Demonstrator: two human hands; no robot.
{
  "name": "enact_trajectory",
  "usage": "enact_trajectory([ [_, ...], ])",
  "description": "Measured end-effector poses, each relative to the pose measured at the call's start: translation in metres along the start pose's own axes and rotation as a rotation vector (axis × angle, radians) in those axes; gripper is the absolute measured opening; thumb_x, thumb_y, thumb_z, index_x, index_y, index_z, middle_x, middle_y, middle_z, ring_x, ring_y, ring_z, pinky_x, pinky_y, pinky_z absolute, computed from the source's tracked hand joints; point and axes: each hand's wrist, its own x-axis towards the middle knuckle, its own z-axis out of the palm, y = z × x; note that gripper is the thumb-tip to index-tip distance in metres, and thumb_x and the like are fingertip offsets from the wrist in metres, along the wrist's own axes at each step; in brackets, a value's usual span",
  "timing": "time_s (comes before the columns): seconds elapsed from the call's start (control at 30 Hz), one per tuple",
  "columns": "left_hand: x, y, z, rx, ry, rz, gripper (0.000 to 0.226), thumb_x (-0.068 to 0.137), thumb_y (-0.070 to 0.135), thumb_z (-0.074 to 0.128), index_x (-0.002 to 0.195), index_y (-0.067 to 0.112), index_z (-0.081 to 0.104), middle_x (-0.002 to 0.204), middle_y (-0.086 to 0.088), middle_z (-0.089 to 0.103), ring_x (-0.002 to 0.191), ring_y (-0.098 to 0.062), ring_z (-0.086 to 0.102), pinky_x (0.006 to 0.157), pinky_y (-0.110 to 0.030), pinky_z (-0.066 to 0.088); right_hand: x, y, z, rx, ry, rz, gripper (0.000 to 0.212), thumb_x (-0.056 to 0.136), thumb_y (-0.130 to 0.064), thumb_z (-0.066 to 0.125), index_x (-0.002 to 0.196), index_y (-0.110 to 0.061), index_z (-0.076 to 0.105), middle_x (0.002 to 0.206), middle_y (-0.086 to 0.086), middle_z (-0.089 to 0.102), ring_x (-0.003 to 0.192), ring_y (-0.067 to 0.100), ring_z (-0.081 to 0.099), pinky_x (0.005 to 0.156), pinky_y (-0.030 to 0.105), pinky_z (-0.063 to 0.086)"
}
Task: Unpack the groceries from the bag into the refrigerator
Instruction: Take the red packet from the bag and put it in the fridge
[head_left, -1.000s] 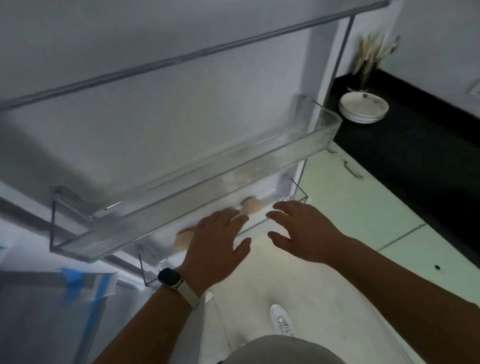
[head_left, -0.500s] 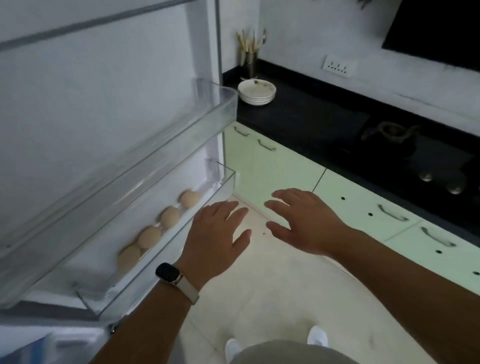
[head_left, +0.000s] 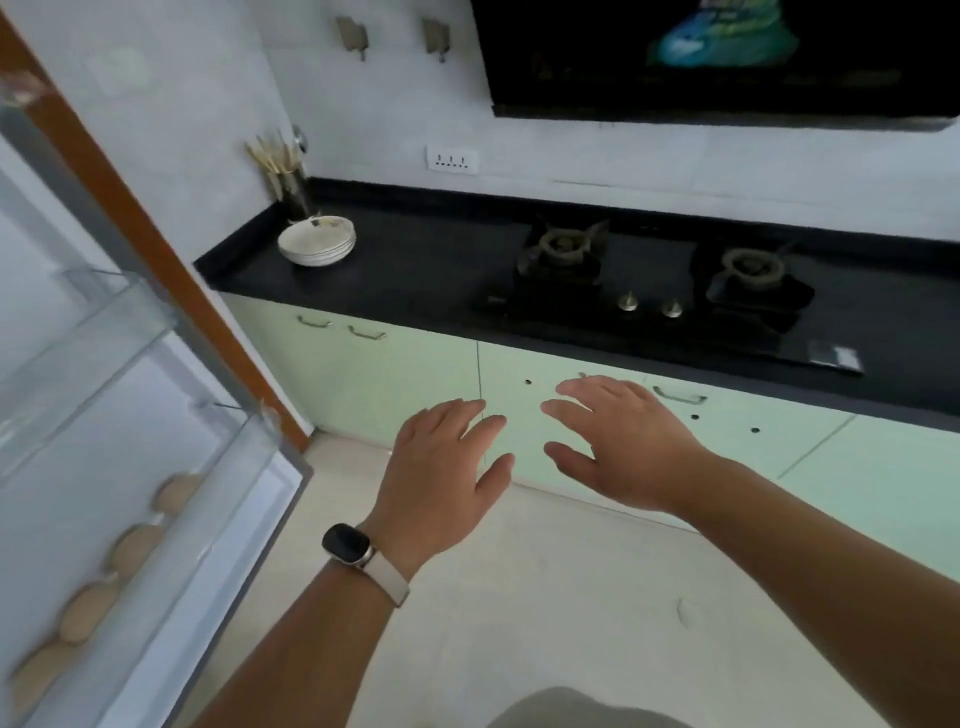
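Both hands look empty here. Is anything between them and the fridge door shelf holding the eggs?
Nothing visible. The left hand and right hand hover open over the floor, with only air between them and the door shelf of eggs on the left. No bag is in view.

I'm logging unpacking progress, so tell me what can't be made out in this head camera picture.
Grocery bag: nowhere in the head view, so what remains to unpack is unknown.
Refrigerator interior: beyond the left edge; only the door's clear plastic bins show.
Pale brown eggs in the lower door bin: motion-blurred and cut by the left edge, so the count is unsure.
Black range hood: cropped by the top edge.
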Motion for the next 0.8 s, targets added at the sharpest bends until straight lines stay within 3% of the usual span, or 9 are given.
enact_trajectory([
  [0.13, 0.032, 0.076, 0.021, -0.010, -0.061, 0.093, 0.048, 0.096, 0.049, 0.040, 0.128, 0.022, 0.064, 0.135, -0.001, 0.061, 0.127, -0.025, 0.053, 0.105, -0.046, 0.042, -0.050, 0.070, 0.003, 0.035, 0.002, 0.104, 0.072, 0.087, -0.064, 0.012, 0.141, -0.031, 0.045, 0.150, -0.004, 0.042, 0.140, 0.020, 0.035, 0.114, 0.039, 0.027],
  [0.43, 0.103, 0.249, 0.080, -0.010, -0.131, 0.309, 0.051, 0.096, 0.051, 0.038, 0.131, 0.023, 0.062, 0.138, 0.000, 0.059, 0.130, -0.024, 0.050, 0.108, -0.045, 0.039, -0.180, 0.222, 0.019, 0.103, 0.072, 0.352, 0.058, 0.090, -0.058, 0.028, 0.130, -0.026, 0.056, 0.136, 0.001, 0.055, 0.126, 0.025, 0.051, 0.105, 0.042, 0.041],
  [0.57, 0.126, 0.313, 0.103, -0.048, -0.151, 0.431, 0.049, 0.095, 0.050, 0.041, 0.128, 0.022, 0.064, 0.136, 0.000, 0.060, 0.128, -0.024, 0.053, 0.106, -0.043, 0.040, -0.237, 0.267, 0.026, 0.128, 0.100, 0.495, 0.053, 0.091, -0.055, 0.033, 0.125, -0.025, 0.059, 0.131, 0.001, 0.059, 0.121, 0.026, 0.055, 0.100, 0.042, 0.044],
  [0.8, 0.166, 0.398, 0.136, -0.111, -0.184, 0.632, 0.047, 0.094, 0.047, 0.044, 0.124, 0.020, 0.067, 0.131, -0.004, 0.063, 0.123, -0.025, 0.055, 0.103, -0.043, 0.043, -0.306, 0.320, 0.033, 0.174, 0.071, 0.723, 0.064, 0.090, -0.061, 0.022, 0.137, -0.028, 0.049, 0.144, -0.002, 0.049, 0.133, 0.024, 0.043, 0.109, 0.041, 0.035],
])
